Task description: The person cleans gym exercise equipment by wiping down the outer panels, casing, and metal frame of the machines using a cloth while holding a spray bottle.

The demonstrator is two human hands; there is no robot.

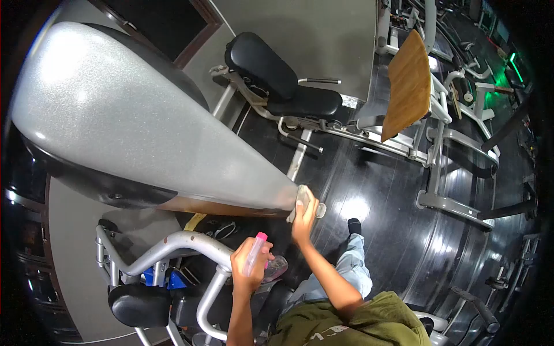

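Observation:
My left hand (245,270) is wrapped round a spray bottle (278,269) with a clear body and a pink nozzle tip. It is held beside a bent silver tube of the exercise machine. My right hand (304,218) presses a pale cloth (302,195) against the narrow end of a large silver machine cover (161,127). The fingers of that hand are closed over the cloth, which is partly hidden beneath them.
A black padded seat machine (306,102) stands ahead by the grey wall. To its right is a leg press with a wooden footplate (408,86). Silver tubing (190,241) and a black pad (140,305) lie close on the left. Dark flooring (369,184) shows below.

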